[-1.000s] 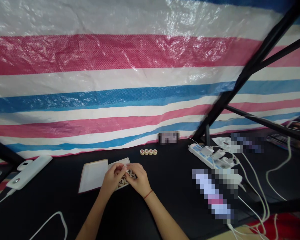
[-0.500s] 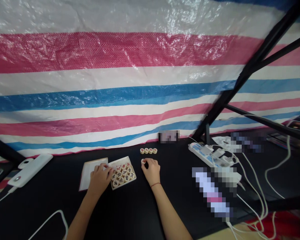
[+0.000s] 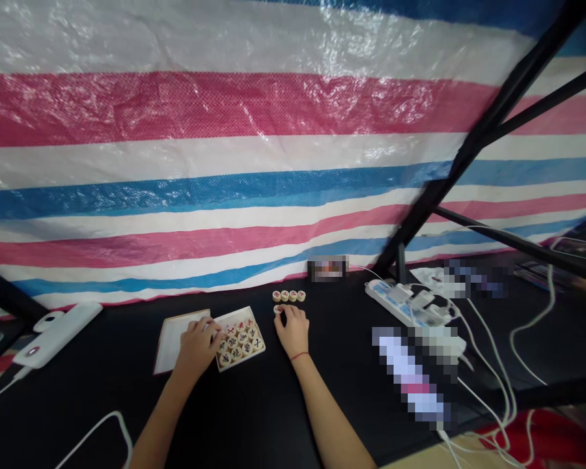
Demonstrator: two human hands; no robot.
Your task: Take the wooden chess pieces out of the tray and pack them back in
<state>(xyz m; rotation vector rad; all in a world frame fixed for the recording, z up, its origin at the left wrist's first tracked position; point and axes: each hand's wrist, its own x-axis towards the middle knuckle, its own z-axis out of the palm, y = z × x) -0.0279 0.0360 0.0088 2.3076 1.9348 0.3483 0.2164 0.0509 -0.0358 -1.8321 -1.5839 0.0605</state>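
While a xiangqi piece [image 3: 278, 310] was pinched by the right hand [image 3: 293, 332], four more pieces [image 3: 288, 296] were left in a row beyond it; a tray [image 3: 244, 363] was seen filled beside the left hand [image 3: 198, 346], whose grip was unclear.

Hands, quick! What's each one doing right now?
Left hand: half-curled at the edge of a piece tray; cannot tell if it holds anything.
Right hand: curled, fingers against a xiangqi piece; cannot tell if gripping it.
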